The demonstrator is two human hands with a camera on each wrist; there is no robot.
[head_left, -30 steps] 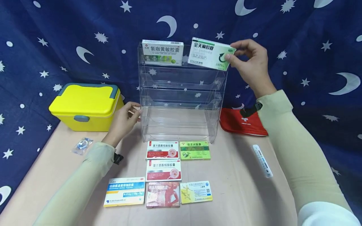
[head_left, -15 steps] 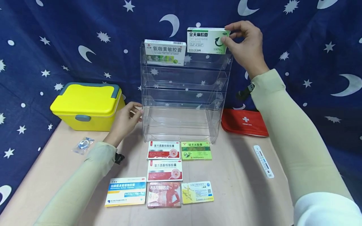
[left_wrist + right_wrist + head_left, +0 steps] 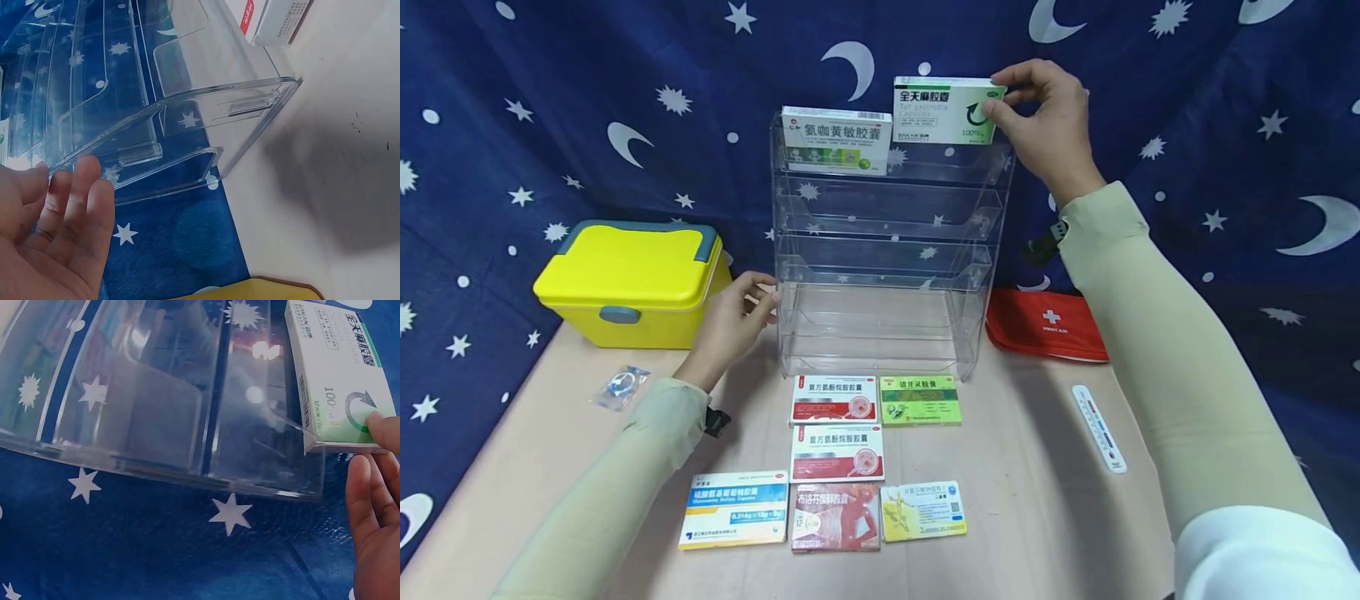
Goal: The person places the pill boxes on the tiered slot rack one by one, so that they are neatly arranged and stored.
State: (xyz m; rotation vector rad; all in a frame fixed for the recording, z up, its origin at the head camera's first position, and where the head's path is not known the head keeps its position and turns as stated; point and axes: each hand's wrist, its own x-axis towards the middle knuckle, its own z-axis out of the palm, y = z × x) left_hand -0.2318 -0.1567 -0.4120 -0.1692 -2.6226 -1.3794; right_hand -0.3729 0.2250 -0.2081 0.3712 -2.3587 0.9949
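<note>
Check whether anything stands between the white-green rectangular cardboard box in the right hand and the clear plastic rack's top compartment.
Nothing visible blocks the held box; another white-green rectangular cardboard box sits left of it, in the top compartment.

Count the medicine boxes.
8: held box in the right hand; white box high in the rack; on the table, upper red box, lower red box, green box, blue box, pink box, yellow box. Others may hide underneath.
</note>
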